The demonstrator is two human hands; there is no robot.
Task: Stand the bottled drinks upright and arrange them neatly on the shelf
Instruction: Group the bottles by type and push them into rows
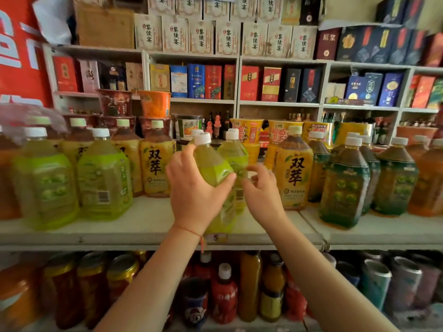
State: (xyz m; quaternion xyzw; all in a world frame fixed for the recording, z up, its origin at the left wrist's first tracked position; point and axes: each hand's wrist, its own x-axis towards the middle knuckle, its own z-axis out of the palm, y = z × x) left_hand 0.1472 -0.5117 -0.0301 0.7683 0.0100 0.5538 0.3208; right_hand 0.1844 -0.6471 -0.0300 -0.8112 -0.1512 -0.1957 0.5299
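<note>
While gripped — green bottle, upright.

Crowded white shop shelving

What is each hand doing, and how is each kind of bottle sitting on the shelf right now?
left hand: wrapped around the front light green bottle.
right hand: fingers curled, beside the bottle behind; contact unclear.
front light green bottle: capped, tilted slightly, at the shelf edge.
light green bottle behind: upright, capped.
two light green bottles on the left: upright, capped.
yellow-label bottles: upright, capped.
dark green bottles: upright, capped.
shelf: part bare.
</note>
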